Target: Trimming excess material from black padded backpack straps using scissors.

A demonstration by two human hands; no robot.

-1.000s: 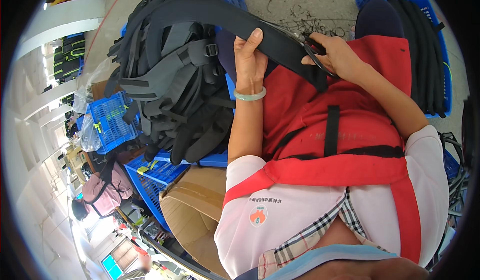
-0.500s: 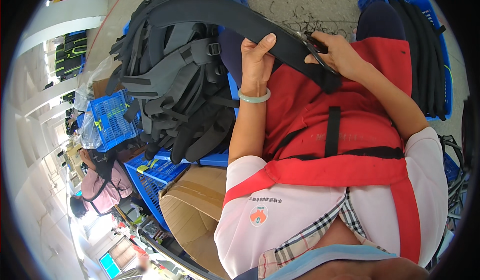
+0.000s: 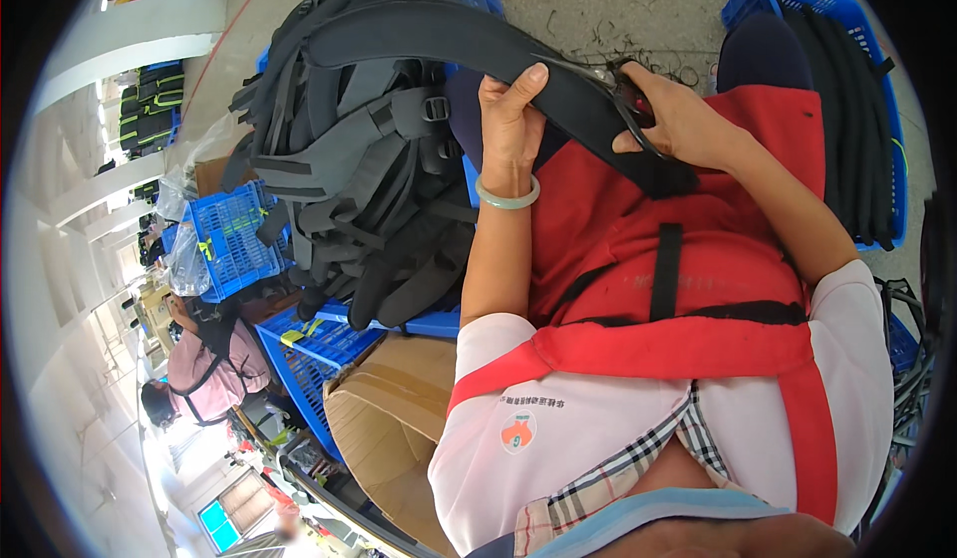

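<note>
A long black padded strap (image 3: 429, 38) stretches from the pile at the left across to my red-aproned lap. My left hand (image 3: 511, 125) is closed round its middle, thumb on top and the other fingers underneath. In my right hand (image 3: 690, 128) is a pair of scissors (image 3: 630, 110) with dark handles. Its blades point left and lie along the strap's far edge, just beyond my left thumb. Whether they are cutting anything there is too small to tell. The strap's right end droops onto the red apron (image 3: 588, 199).
Dark straps and buckled padded pieces (image 3: 339, 159) heap over a blue crate at the left. Another blue crate (image 3: 900, 179) at the right holds long black pieces. An open cardboard box (image 3: 389, 399) stands near my left elbow. Black scraps (image 3: 588, 35) litter the floor. A person (image 3: 214, 364) sits far left.
The scissors have swung from pointing down along the strap near its right end to lying along its far edge, blades toward my left thumb. My left hand keeps its grip.
</note>
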